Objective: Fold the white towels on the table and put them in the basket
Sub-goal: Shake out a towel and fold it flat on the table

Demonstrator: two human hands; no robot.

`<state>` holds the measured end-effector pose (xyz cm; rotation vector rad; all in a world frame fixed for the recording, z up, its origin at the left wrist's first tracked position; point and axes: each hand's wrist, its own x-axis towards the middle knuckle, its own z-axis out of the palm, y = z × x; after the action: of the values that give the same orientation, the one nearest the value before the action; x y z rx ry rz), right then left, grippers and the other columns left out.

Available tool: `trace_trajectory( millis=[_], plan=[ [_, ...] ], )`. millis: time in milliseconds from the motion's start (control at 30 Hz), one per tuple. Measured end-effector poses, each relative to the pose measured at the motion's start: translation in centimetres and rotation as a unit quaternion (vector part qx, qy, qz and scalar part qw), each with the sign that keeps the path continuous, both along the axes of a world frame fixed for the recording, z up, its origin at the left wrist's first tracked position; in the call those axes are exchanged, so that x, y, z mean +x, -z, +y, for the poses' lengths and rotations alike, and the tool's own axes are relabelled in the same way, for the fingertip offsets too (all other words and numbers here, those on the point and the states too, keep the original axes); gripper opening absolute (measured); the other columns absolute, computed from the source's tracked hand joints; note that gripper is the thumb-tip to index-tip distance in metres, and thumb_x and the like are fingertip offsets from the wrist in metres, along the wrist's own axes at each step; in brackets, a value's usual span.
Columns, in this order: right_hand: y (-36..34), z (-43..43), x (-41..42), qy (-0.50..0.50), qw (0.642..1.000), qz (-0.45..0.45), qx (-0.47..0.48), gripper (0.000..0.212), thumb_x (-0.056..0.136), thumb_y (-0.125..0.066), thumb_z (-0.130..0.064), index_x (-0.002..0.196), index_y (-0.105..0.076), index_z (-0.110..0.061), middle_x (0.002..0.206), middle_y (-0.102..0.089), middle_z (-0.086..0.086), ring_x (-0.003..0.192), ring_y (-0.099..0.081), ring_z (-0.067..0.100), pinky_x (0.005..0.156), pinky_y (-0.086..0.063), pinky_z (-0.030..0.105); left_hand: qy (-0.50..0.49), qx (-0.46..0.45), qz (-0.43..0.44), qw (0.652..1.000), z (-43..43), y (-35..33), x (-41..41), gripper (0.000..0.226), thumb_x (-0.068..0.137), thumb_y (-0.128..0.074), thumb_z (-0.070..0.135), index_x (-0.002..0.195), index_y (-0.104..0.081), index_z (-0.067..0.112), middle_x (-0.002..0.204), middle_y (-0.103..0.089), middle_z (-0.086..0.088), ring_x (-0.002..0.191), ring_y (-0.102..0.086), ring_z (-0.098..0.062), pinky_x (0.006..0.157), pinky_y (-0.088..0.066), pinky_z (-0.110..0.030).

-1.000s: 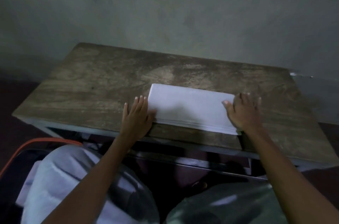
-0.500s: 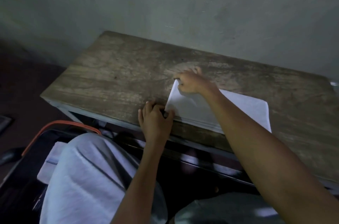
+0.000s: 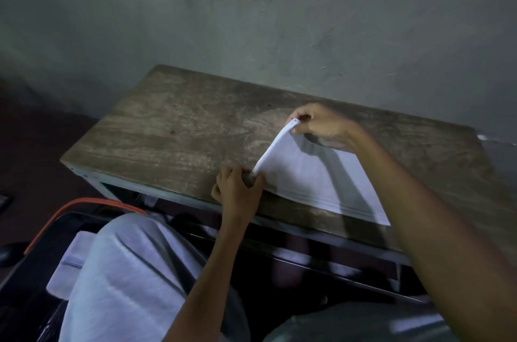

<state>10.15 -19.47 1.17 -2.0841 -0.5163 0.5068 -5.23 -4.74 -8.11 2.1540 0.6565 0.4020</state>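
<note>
The left hand (image 3: 237,192) pinches the near left corner of the white towel (image 3: 313,179) at the table's (image 3: 173,134) front edge, while the right hand (image 3: 319,124) pinches the far left corner and holds it raised off the wood. The rest of the folded towel lies flat on the table; the orange-rimmed basket (image 3: 84,206) sits low at the left, with a folded towel (image 3: 70,266) inside.

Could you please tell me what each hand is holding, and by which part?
Both hold the white towel: the right hand pinches its far left corner, raised off the table; the left hand grips its near left corner.
</note>
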Motion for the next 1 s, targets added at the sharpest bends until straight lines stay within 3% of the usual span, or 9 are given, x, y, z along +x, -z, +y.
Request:
trace_trajectory(
  millis=[167, 300, 367, 467, 600, 667, 767, 867, 1000],
  plan=[
    [-0.1, -4.8, -0.7, 0.055, 0.993, 0.038, 0.101, 0.019, 0.081, -0.059, 0.011, 0.083, -0.066, -0.007, 0.081, -0.059, 0.014, 0.075, -0.054, 0.02, 0.072, -0.045, 0.027, 0.025, -0.065, -0.161, 0.985, -4.4, -3.3, -0.8, 0.012, 0.073, -0.061, 0.042, 0.08, -0.06, 0.032, 0.076, -0.064, 0.015, 0.079, -0.064, -0.011, 0.088, -0.046, -0.047],
    [-0.3, -9.1, -1.2, 0.095, 0.984, 0.085, 0.128, 0.019, 0.088, -0.047, 0.004, 0.084, -0.064, 0.0, 0.067, -0.062, 0.012, 0.06, -0.057, 0.016, 0.058, -0.047, 0.019, 0.102, 0.006, -0.22, 0.97, -8.7, -3.2, -0.6, 0.018, 0.072, -0.06, 0.035, 0.085, -0.067, 0.024, 0.079, -0.068, 0.009, 0.075, -0.065, -0.014, 0.075, -0.05, -0.045],
    [0.1, -11.0, -1.3, 0.128, 0.977, 0.095, 0.145, 0.018, 0.09, -0.053, -0.005, 0.079, -0.066, -0.004, 0.061, -0.065, 0.004, 0.057, -0.059, 0.013, 0.057, -0.047, 0.02, 0.142, 0.046, -0.238, 0.96, -11.0, -2.5, -0.5, 0.017, 0.069, -0.065, 0.028, 0.086, -0.066, 0.024, 0.079, -0.067, 0.008, 0.075, -0.063, -0.016, 0.073, -0.047, -0.039],
    [1.0, -13.6, -1.4, 0.151, 0.984, 0.043, 0.086, 0.013, 0.087, -0.061, -0.005, 0.077, -0.063, -0.012, 0.065, -0.063, -0.003, 0.059, -0.056, 0.005, 0.059, -0.046, 0.016, 0.182, 0.072, -0.228, 0.954, -14.8, -1.7, -0.5, 0.017, 0.065, -0.071, 0.024, 0.081, -0.065, 0.026, 0.078, -0.066, 0.008, 0.076, -0.061, -0.017, 0.068, -0.042, -0.032],
    [2.7, -17.0, -1.0, 0.18, 0.983, 0.028, 0.038, 0.017, 0.085, -0.062, 0.0, 0.083, -0.062, -0.017, 0.082, -0.06, 0.007, 0.072, -0.054, 0.013, 0.068, -0.046, 0.021, 0.217, 0.109, -0.196, 0.95, -18.9, -0.3, 0.0, 0.013, 0.069, -0.066, 0.03, 0.08, -0.065, 0.025, 0.079, -0.065, 0.009, 0.075, -0.059, -0.017, 0.072, -0.039, -0.033],
    [3.5, -18.1, -1.0, 0.199, 0.98, 0.017, 0.011, 0.016, 0.085, -0.064, -0.001, 0.089, -0.061, -0.016, 0.084, -0.06, 0.003, 0.076, -0.055, 0.012, 0.071, -0.046, 0.019, 0.237, 0.13, -0.175, 0.947, -20.1, 0.4, 0.3, 0.013, 0.07, -0.06, 0.034, 0.08, -0.064, 0.026, 0.078, -0.063, 0.01, 0.075, -0.058, -0.017, 0.074, -0.038, -0.034],
    [4.6, -19.0, -0.9, 0.224, 0.975, -0.001, -0.014, 0.021, 0.085, -0.064, -0.001, 0.105, -0.06, -0.004, 0.084, -0.057, 0.001, 0.076, -0.052, 0.01, 0.066, -0.043, 0.012, 0.251, 0.158, -0.153, 0.943, -21.0, 1.0, 1.0, 0.014, 0.068, -0.056, 0.036, 0.077, -0.063, 0.026, 0.074, -0.062, 0.009, 0.072, -0.057, -0.019, 0.071, -0.036, -0.032],
    [5.5, -19.4, -0.8, 0.232, 0.972, -0.011, -0.032, 0.018, 0.086, -0.063, -0.003, 0.103, -0.061, -0.006, 0.081, -0.056, 0.001, 0.069, -0.051, 0.008, 0.059, -0.041, 0.008, 0.259, 0.177, -0.139, 0.939, -21.6, 1.1, 1.4, 0.012, 0.067, -0.056, 0.034, 0.074, -0.061, 0.026, 0.071, -0.06, 0.008, 0.07, -0.056, -0.019, 0.069, -0.031, -0.031],
    [6.3, -20.2, -0.6, 0.231, 0.97, -0.015, -0.067, 0.013, 0.087, -0.061, -0.007, 0.099, -0.061, -0.012, 0.086, -0.062, 0.004, 0.071, -0.055, 0.01, 0.066, -0.044, 0.021, 0.279, 0.196, -0.116, 0.933, -22.2, 1.1, 1.5, 0.011, 0.067, -0.061, 0.034, 0.074, -0.061, 0.027, 0.071, -0.058, 0.008, 0.07, -0.055, -0.018, 0.07, -0.032, -0.031]
  ],
)
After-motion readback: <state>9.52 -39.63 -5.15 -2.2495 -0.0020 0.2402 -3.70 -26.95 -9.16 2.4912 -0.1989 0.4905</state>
